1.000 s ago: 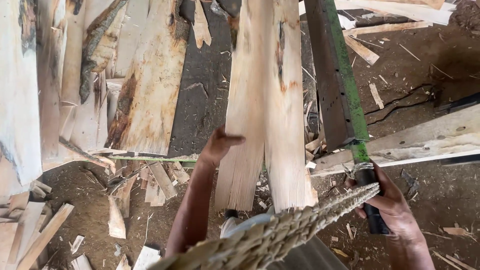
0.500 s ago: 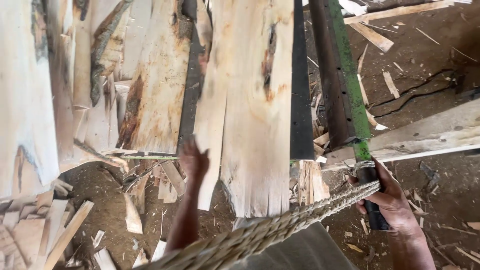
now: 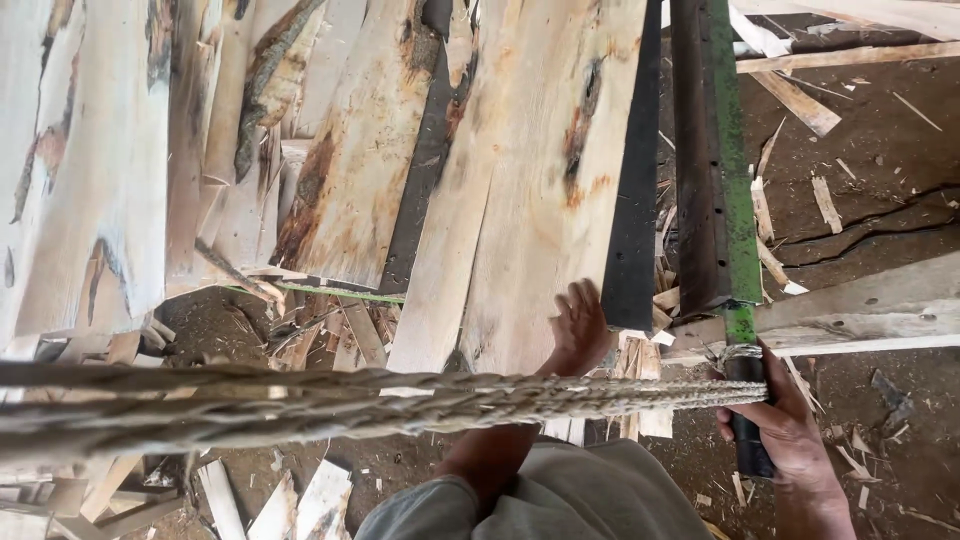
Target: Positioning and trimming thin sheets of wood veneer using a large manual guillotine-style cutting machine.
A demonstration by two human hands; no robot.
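At centre, left hand: fingers spread flat against the lower end of a pale sawn plank, not gripping. Right hand: clamped on the dark handle of a green-edged metal lever, where a braided rope is tied. Plank leans among stacked planks; offcuts on the dirt floor. Positioning appears unfinished. Since the earlier frame, the left hand has moved rightward.

Pale upright plank; green-edged dark bar beside.
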